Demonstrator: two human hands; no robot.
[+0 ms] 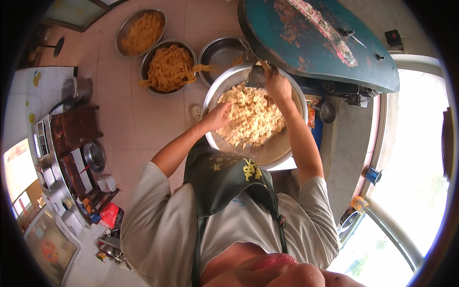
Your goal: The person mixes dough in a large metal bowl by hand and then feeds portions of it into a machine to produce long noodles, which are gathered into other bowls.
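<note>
left hand (221, 116) pressed into crumbly pale dough (252, 118), fingers curled, grip unclear | dough fills big steel basin (282, 150) under both hands | right hand (277, 85) clenched on metal scraper (256, 76) at basin's far rim | beyond left hand: bowl of orange strips (168, 67), a further strip bowl (141, 31) | beyond right hand: teal machine cover (315, 40)

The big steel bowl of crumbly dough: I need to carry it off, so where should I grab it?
Probably grip the big steel bowl by its bare rim at both sides, hands from left and right; it is wide, round, handle-free, and the dough fills its middle.
</note>
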